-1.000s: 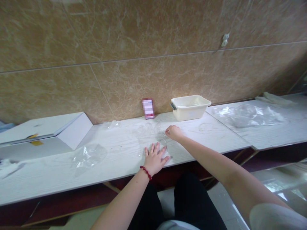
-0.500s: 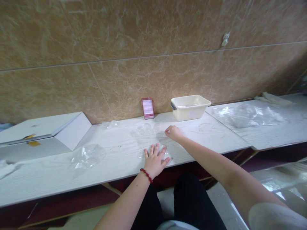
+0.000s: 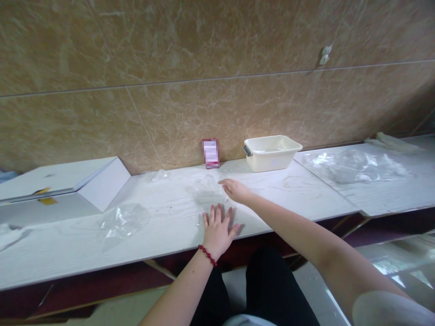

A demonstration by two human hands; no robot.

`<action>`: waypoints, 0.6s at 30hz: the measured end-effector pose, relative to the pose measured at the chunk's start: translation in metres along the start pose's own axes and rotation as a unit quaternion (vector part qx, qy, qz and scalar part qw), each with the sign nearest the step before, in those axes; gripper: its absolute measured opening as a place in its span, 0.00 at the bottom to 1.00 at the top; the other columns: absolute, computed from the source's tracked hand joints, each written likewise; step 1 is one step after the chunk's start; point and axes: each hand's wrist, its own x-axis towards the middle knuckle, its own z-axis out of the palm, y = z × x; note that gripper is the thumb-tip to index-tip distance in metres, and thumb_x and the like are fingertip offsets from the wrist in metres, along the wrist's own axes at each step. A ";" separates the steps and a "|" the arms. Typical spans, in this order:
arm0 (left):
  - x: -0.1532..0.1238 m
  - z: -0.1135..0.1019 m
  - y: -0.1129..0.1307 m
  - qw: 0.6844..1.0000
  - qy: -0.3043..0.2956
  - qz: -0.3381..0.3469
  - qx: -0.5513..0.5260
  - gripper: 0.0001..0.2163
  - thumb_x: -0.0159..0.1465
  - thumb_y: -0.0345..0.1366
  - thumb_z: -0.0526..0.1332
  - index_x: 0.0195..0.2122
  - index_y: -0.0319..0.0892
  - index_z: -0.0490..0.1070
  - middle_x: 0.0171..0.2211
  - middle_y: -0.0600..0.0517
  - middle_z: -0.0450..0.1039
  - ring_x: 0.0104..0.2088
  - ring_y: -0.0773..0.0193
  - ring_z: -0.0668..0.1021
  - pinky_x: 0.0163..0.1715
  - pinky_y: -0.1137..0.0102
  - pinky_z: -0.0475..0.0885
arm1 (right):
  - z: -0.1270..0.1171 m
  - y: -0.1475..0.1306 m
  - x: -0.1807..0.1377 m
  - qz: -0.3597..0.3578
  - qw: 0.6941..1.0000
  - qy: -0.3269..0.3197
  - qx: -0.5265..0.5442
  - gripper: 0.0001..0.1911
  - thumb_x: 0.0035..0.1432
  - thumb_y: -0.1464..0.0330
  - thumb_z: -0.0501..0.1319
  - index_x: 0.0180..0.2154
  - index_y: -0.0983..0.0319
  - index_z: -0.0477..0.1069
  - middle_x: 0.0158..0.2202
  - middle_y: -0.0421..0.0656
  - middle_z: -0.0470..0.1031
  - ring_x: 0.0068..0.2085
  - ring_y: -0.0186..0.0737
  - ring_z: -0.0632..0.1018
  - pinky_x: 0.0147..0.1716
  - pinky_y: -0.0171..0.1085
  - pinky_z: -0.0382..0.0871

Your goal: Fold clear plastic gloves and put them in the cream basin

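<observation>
Clear, crinkled plastic film [image 3: 205, 184] on the white wood-grain desk [image 3: 176, 199]
The left hand [image 3: 218, 230] lies flat at its near end, fingers wide; the right hand [image 3: 237, 191] is by its right side, fingers narrow; whether they pinch it I cannot tell.

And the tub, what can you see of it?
The tub is cream, plastic-looking, roughly rectangular, tapering downward, with a grey clip at its left end and a pale mark on its front. It stands upright and open on the white table, close to the wall; contact there is unclear. The right hand is apart from it.
</observation>
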 end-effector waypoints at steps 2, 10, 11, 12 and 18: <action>-0.003 -0.001 0.001 1.000 -0.007 0.001 0.003 0.27 0.56 0.55 0.37 0.54 0.53 0.51 0.57 0.47 0.46 0.56 0.47 0.47 0.49 0.47 0.39 | 0.010 -0.017 -0.005 -0.068 0.991 -0.104 0.044 0.18 0.56 0.71 0.44 0.48 0.61 0.61 0.46 0.44 0.67 0.47 0.34 0.67 0.45 0.36 0.59; -0.009 -0.008 0.009 1.000 -0.018 -0.023 0.010 0.28 0.54 0.57 0.36 0.52 0.54 0.54 0.56 0.47 0.50 0.56 0.47 0.48 0.47 0.45 0.37 | 0.033 -0.013 -0.003 -0.166 0.947 -0.275 0.032 0.21 0.59 0.65 0.42 0.53 0.60 0.53 0.55 0.42 0.55 0.56 0.36 0.53 0.54 0.43 0.40; -0.009 -0.008 0.010 0.999 -0.020 -0.026 0.010 0.28 0.54 0.58 0.37 0.53 0.55 0.53 0.56 0.47 0.48 0.56 0.47 0.48 0.47 0.44 0.37 | 0.034 -0.008 -0.001 -0.169 0.947 -0.273 0.019 0.21 0.59 0.64 0.42 0.54 0.60 0.52 0.55 0.43 0.53 0.56 0.36 0.52 0.54 0.44 0.39; -0.009 -0.009 0.010 0.999 -0.024 -0.028 0.010 0.28 0.53 0.58 0.37 0.53 0.55 0.52 0.57 0.47 0.47 0.56 0.47 0.47 0.46 0.44 0.37 | 0.034 -0.002 0.002 -0.173 0.947 -0.269 0.005 0.22 0.58 0.63 0.42 0.54 0.60 0.51 0.56 0.43 0.52 0.57 0.37 0.51 0.54 0.44 0.39; -0.009 -0.011 0.011 0.999 -0.037 -0.037 0.006 0.29 0.52 0.59 0.39 0.54 0.57 0.50 0.57 0.48 0.45 0.56 0.44 0.46 0.45 0.42 0.35 | 0.038 0.025 0.020 -0.178 0.948 -0.255 -0.064 0.26 0.56 0.56 0.43 0.56 0.54 0.45 0.59 0.42 0.42 0.58 0.41 0.46 0.53 0.47 0.34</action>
